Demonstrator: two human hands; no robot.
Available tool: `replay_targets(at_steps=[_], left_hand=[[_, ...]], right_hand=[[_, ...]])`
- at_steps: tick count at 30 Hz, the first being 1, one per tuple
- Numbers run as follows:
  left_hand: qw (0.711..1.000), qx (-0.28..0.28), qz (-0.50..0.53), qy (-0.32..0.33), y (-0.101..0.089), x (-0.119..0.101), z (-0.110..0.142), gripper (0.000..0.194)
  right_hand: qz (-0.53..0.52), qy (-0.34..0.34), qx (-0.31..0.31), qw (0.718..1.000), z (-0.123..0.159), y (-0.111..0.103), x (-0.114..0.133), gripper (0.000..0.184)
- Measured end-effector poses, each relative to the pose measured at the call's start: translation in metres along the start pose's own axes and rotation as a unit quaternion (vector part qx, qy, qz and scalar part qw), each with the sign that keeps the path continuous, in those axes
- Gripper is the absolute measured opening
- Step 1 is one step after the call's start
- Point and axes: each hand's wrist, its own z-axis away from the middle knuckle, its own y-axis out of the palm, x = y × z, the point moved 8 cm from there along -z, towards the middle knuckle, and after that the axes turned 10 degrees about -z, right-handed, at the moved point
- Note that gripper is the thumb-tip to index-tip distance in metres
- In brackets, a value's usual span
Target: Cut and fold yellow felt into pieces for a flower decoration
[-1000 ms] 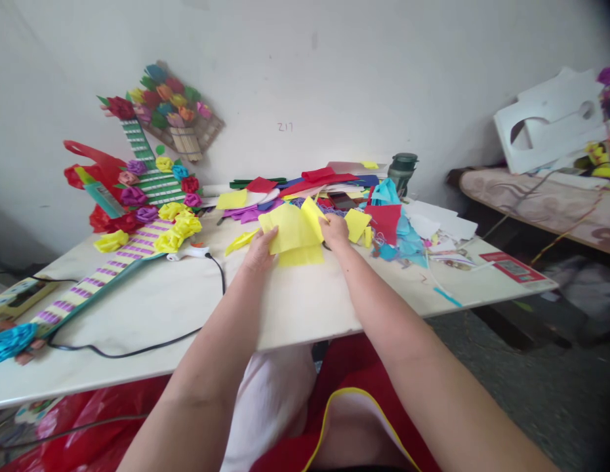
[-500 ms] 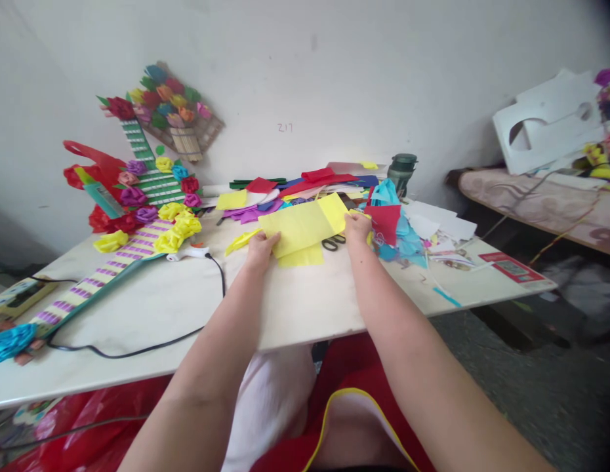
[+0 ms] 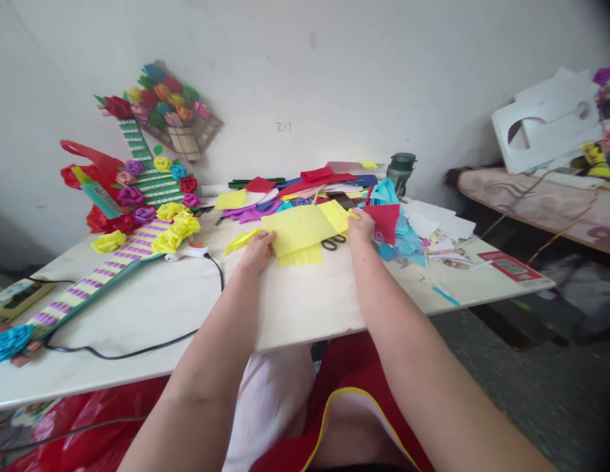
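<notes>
A yellow crepe paper strip [image 3: 302, 229] is held up over the table between both hands. My left hand [image 3: 260, 252] pinches its left end, and my right hand [image 3: 360, 228] is closed on the right end, where a brighter yellow part shows. Under the strip, a second yellow sheet [image 3: 301, 256] lies on the tabletop. Black scissors handles [image 3: 333, 242] show beside my right hand; the blades are hidden. A crumpled yellow piece [image 3: 242, 240] lies just left of my left hand.
Coloured paper [image 3: 315, 187] is heaped along the wall. Blue scraps [image 3: 407, 239] and a dark green bottle [image 3: 401, 174] stand to the right. At left are a flower-covered guitar shape [image 3: 98, 278], a glue gun [image 3: 185, 253] with its black cord, and a red bag [image 3: 96, 164].
The left hand has shifted slightly left to the strip's edge, and the right hand a little to the right. The strip stays held between them.
</notes>
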Motion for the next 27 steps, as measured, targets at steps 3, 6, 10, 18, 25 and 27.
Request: replay_targets(at_steps=[3, 6, 10, 18, 25, 27], left_hand=[[1.0, 0.017, -0.022, 0.001, 0.003, -0.001, 0.001, 0.012], [0.999, 0.025, -0.037, -0.002, 0.006, -0.002, 0.002, 0.014], [0.998, 0.021, -0.053, -0.006, 0.006, -0.002, 0.003, 0.017], [0.998, 0.006, -0.055, -0.01, 0.002, 0.001, -0.001, 0.016], [0.998, 0.003, -0.068, -0.009, 0.002, 0.0, 0.0, 0.014], [0.998, 0.005, -0.067, -0.008, 0.002, 0.0, 0.0, 0.013]], right_hand=[[0.166, -0.051, 0.053, 0.983, 0.007, 0.003, 0.014, 0.047], [0.293, -0.049, 0.129, 0.946, 0.015, 0.014, 0.012, 0.042], [0.375, -0.149, 0.145, 0.903, 0.025, 0.023, 0.027, 0.035], [0.456, -0.22, 0.256, 0.824, 0.051, 0.046, 0.039, 0.033], [0.481, -0.178, 0.267, 0.816, 0.051, 0.048, 0.035, 0.033], [0.481, -0.174, 0.256, 0.82, 0.048, 0.046, 0.035, 0.033]])
